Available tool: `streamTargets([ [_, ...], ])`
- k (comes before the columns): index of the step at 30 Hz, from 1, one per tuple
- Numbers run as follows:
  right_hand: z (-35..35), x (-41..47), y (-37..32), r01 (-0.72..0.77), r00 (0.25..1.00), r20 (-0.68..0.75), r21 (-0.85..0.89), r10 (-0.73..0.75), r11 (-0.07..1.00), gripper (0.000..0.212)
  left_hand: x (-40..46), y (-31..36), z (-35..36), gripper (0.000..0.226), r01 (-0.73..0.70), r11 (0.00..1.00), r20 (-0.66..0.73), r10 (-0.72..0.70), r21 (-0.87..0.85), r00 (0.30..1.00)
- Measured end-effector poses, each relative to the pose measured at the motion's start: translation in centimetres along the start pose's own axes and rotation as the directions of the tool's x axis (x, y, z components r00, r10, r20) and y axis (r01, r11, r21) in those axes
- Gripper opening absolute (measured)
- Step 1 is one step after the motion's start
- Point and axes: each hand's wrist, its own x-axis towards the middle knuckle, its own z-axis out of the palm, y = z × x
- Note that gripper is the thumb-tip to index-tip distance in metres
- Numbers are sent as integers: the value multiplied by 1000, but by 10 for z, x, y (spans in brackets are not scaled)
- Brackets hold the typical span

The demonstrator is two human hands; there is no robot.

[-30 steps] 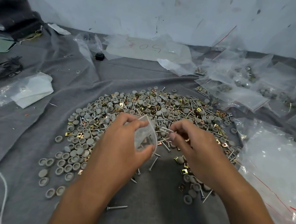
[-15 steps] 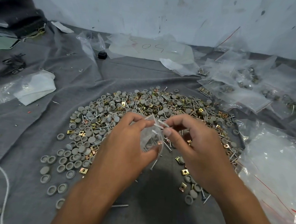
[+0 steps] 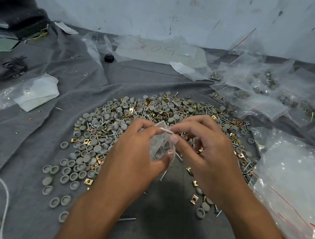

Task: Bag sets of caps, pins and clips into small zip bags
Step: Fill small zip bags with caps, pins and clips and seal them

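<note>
A small clear zip bag (image 3: 160,143) is held between two bare hands above a grey cloth (image 3: 40,129). The left hand (image 3: 133,155) grips the bag's left side, thumb curled under its lower edge and forefinger pinching the top. The right hand (image 3: 204,150) pinches the mouth from the other side, and a threaded silver pin (image 3: 164,130) lies across that mouth between the two sets of fingertips. Through the plastic, thin pins and one brass-coloured square clip show near the bottom of the bag — how many, the frame does not settle.

Directly behind and on both sides of the bag spreads the loose stock: a wide heap (image 3: 153,111) of round grey caps, brass clips and long pins. Single caps (image 3: 69,171) trail off to the left of the bag, many lying hollow side up. Farther right of the bag lie filled zip bags (image 3: 262,95), and a stack of empty bags with red seal lines (image 3: 294,175) sits nearer. Far left of the bag lies a folded white sheet in plastic (image 3: 35,92).
</note>
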Motion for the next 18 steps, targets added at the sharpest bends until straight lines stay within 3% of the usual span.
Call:
streamTargets([
  [3, 1, -2, 2, 21, 998, 56, -62, -18, 998, 21, 0, 0, 0, 55, 1, 1000, -11, -1, -2, 1000],
  [7, 0, 1, 11, -81, 997, -9, -29, 81, 996, 9, 1, -3, -6, 62, 34, 999, -22, -34, 16, 999],
  [10, 8, -4, 21, -185, 931, 264, -256, 253, 949, 11, 2, -6, -13, 63, 57, 998, -55, -56, 11, 997],
  [12, 15, -9, 24, -183, 869, 364, -392, 335, 902, 14, 2, -7, -15, 64, 64, 998, -61, -64, 2, 996],
  [18, 23, -11, 31, -119, 885, 320, -548, 339, 828, 6, 1, -6, -15, 62, 68, 998, -47, -67, 17, 997],
])
